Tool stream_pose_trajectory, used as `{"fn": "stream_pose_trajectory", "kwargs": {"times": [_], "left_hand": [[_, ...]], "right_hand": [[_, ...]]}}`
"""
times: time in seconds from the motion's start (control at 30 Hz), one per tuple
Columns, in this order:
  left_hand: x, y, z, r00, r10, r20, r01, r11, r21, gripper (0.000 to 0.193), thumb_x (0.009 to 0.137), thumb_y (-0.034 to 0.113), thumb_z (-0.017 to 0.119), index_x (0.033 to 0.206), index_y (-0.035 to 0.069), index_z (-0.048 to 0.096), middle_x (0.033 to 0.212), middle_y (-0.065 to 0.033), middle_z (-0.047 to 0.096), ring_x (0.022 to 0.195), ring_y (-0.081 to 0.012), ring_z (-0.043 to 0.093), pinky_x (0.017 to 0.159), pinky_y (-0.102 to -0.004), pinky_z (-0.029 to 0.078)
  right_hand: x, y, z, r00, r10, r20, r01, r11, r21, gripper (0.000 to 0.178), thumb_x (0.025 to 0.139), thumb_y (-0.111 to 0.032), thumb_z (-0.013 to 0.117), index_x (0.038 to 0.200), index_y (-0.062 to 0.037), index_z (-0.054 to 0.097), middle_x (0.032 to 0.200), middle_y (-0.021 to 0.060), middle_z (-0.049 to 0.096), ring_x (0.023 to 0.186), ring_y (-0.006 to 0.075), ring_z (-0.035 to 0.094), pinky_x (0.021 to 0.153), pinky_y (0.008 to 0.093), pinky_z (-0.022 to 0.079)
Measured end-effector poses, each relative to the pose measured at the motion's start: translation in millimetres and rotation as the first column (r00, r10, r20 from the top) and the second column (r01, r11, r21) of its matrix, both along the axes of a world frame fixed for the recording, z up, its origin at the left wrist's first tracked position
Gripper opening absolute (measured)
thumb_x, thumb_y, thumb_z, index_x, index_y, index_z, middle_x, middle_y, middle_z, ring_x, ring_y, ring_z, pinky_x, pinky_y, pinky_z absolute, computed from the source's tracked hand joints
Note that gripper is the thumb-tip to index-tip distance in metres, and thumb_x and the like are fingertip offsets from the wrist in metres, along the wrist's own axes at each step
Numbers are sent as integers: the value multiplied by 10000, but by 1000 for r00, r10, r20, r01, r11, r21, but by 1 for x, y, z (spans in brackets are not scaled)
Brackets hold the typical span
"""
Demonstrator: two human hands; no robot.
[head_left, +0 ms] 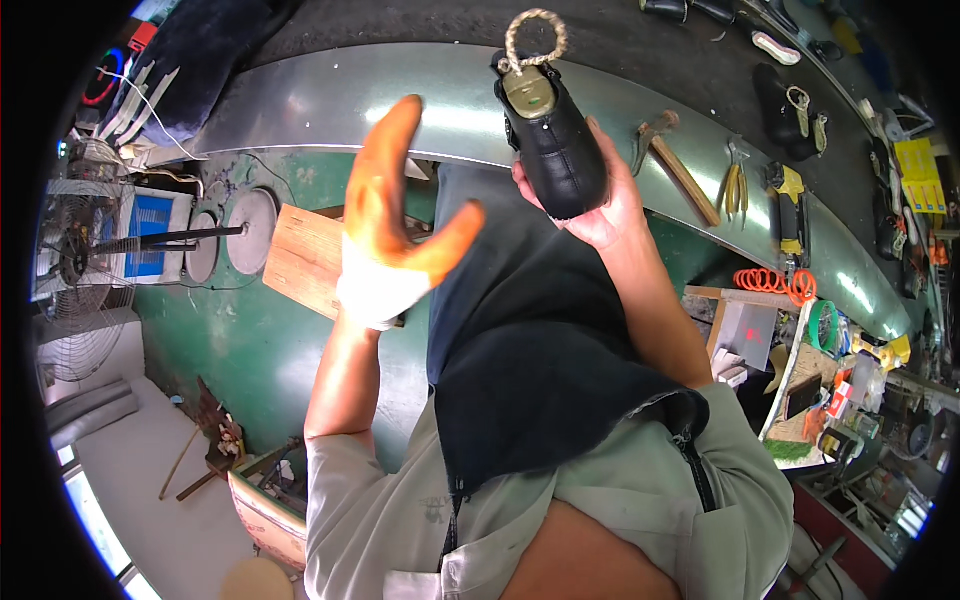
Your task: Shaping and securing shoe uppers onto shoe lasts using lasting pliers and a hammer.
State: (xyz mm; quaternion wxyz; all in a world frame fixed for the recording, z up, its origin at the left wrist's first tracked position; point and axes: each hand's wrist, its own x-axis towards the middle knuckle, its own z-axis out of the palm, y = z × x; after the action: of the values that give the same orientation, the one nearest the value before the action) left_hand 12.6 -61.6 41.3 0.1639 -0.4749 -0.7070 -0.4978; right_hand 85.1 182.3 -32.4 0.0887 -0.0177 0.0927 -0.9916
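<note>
My right hand [622,205] is closed around a black leather shoe [562,165] and holds it up over the near edge of the bench, its rounded toe toward me. An olive-coloured shoe last [532,95] fills the shoe's opening, with a loop of braided rope [511,42] standing out of its top. To the left, my left hand [385,225] wears an orange and white work glove. Its thumb and fingers are spread apart with nothing between them, away from the shoe. A dark apron [540,370] covers my lap.
The bench has a shiny metal edge [300,105]. On its right lie a hammer [685,180], pincers [737,190] and a yellow-black tool [790,215]; another black shoe [775,110] is behind. An orange coiled hose [775,284] hangs right. A wooden stool [305,262] and fan [75,245] stand left.
</note>
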Motion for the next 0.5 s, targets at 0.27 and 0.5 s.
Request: {"fn": "stream_pose_trajectory", "kwargs": {"times": [0.27, 0.5], "left_hand": [[19, 33, 18, 978, -28, 206, 42, 997, -62, 996, 654, 157, 909, 1494, -69, 425, 1469, -270, 521, 1405, -374, 502, 1161, -433, 397], [50, 36, 20, 890, -218, 401, 225, 974, 30, 898, 734, 101, 859, 1519, -23, 441, 1510, -160, 511, 1381, -273, 513, 1180, -409, 367]], "right_hand": [[28, -8, 36, 995, 38, -97, -37, 999, 10, 613, 1073, -510, 471, 1422, -13, 549, 1266, 248, 664, 1115, 416, 683, 886, 517, 622], [98, -52, 88, 928, -21, 371, -39, 987, 154, 574, 1103, -538, 361, 1431, -92, 515, 1089, 141, 741, 850, 282, 761, 622, 472, 637]]}}
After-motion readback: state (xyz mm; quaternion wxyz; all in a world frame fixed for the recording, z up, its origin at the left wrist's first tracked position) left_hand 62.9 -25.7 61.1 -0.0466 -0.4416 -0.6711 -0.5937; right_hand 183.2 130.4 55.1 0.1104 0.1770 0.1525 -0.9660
